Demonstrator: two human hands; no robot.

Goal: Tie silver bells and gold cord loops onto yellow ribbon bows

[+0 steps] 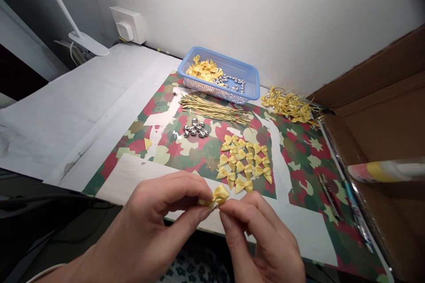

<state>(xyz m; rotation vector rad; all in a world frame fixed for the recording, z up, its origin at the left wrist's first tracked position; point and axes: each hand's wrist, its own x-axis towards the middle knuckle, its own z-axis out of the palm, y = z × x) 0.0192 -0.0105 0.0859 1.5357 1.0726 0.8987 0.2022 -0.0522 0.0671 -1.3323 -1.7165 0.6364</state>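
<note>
My left hand [156, 225] and my right hand [262, 243] meet at the table's near edge, both pinching one small yellow ribbon bow [219, 195] between fingertips. Just beyond it lie several loose yellow bows [245, 159] on the camouflage-patterned sheet [299, 159]. Further back sit a cluster of silver bells [195, 128] and a bundle of gold wire ties [215, 109].
A blue plastic basket [252, 83] at the back holds more bows and bells. A heap of finished yellow bows with ties [290, 104] lies to its right. A cardboard box [381, 110] stands at the right, a white lamp base [89, 43] and wall socket [128, 24] at the left.
</note>
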